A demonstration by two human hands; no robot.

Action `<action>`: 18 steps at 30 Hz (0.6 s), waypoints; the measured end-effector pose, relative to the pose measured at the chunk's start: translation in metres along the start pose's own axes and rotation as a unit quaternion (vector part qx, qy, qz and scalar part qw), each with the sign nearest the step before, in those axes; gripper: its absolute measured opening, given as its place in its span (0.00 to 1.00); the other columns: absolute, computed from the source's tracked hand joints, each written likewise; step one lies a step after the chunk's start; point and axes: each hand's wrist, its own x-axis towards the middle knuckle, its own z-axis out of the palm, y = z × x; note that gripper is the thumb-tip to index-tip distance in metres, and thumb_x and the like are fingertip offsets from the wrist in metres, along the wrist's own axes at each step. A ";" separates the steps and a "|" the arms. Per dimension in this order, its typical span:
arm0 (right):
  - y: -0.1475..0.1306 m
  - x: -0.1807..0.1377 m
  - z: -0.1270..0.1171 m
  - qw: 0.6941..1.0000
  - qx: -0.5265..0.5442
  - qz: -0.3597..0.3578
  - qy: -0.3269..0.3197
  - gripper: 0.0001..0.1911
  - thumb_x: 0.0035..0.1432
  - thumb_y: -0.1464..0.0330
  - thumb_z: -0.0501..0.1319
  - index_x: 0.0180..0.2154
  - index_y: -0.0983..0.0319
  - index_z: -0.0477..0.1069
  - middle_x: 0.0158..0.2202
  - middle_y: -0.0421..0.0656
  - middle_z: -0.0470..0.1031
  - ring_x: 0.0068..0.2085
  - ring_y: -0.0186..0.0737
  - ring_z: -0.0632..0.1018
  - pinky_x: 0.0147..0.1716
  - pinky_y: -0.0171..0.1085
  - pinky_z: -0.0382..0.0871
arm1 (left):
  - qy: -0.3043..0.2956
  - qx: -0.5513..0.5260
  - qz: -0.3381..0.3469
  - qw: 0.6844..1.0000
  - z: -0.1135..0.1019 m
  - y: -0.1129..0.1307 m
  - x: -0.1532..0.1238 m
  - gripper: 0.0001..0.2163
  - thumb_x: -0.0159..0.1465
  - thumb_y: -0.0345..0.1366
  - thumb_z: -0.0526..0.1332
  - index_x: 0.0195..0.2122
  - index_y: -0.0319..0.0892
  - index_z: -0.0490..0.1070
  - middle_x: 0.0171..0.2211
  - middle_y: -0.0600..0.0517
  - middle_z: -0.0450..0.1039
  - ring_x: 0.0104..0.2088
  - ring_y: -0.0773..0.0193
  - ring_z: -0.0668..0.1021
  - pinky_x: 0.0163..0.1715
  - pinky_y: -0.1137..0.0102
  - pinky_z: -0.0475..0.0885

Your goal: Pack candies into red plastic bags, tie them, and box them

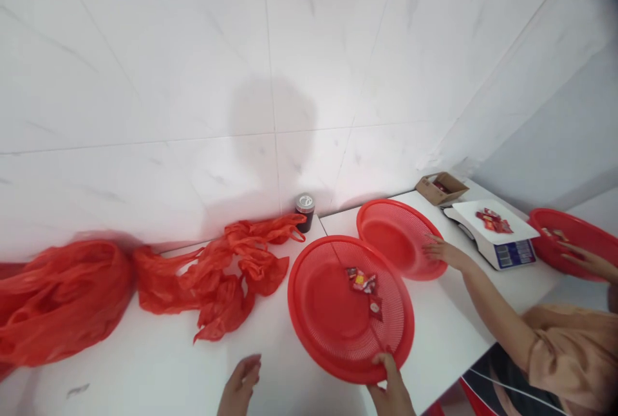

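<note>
My right hand (390, 385) grips the near rim of a round red plastic basket (333, 303), thumb over the edge. Inside, toward the basket's right side, lie several small wrapped packets (362, 281) in red, with a yellow patch on one. My left hand (240, 382) is apart from the basket, to its left above the white table (164, 371). It holds nothing, with its fingers loosely bent and apart from the thumb.
Red plastic bags (226, 274) lie left, beside a larger red bundle (62, 300). A dark can (304, 210) stands by the wall. Rightward are a second red basket (386, 239), a cardboard box (441, 189), a scale (502, 236) bearing packets, a third basket (570, 229) and a co-worker's hands (441, 252).
</note>
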 end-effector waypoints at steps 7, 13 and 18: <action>-0.011 0.059 -0.040 0.990 -0.107 0.034 -0.088 0.08 0.50 0.56 0.65 0.35 0.47 0.73 0.30 0.37 0.78 0.31 0.48 0.80 0.25 0.42 0.75 | 0.054 0.141 0.286 0.946 0.018 0.127 0.046 0.15 0.64 0.40 0.51 0.46 0.41 0.71 0.46 0.44 0.76 0.46 0.58 0.79 0.46 0.63 0.74; -0.102 0.221 -0.113 0.992 -0.118 -0.003 -0.033 0.09 0.64 0.60 0.56 0.45 0.47 0.72 0.45 0.43 0.77 0.49 0.50 0.76 0.36 0.46 0.75 | 0.092 0.240 0.362 0.896 0.051 0.214 0.105 0.18 0.61 0.26 0.54 0.48 0.46 0.75 0.63 0.45 0.60 0.63 0.48 0.61 0.59 0.51 0.58; -0.162 0.305 -0.154 0.989 -0.125 -0.065 0.041 0.21 0.59 0.58 0.43 0.32 0.44 0.76 0.46 0.44 0.78 0.61 0.60 0.64 0.27 0.45 0.66 | 0.074 0.273 0.370 0.885 0.063 0.251 0.153 0.17 0.55 0.19 0.57 0.37 0.44 0.78 0.55 0.43 0.72 0.61 0.43 0.64 0.59 0.46 0.55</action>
